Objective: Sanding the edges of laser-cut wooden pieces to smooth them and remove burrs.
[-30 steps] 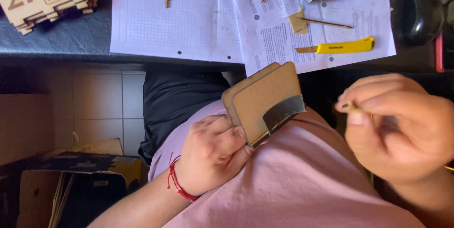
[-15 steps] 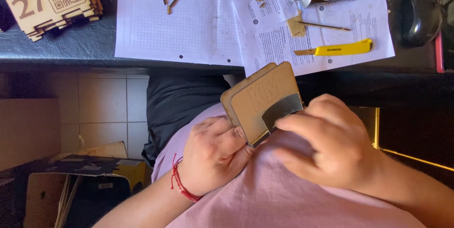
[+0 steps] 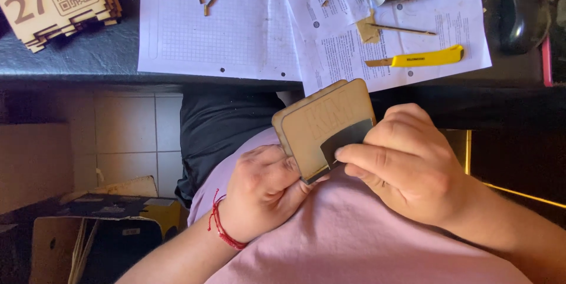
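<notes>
Fingers (image 3: 277,169) of our left hand (image 3: 262,192) grip one wooden box (image 3: 321,125) over our lap; our right hand (image 3: 410,163) pinches one thin stick (image 3: 336,161) against it. One yellow knife (image 3: 421,58) lies on the surface (image 3: 88,57).

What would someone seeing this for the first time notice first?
The eye goes to the two hands at centre: the left hand grips a thin wooden box against a pink shirt, while the right hand pinches at its dark opening. Above, a yellow utility knife lies on papers.
</notes>
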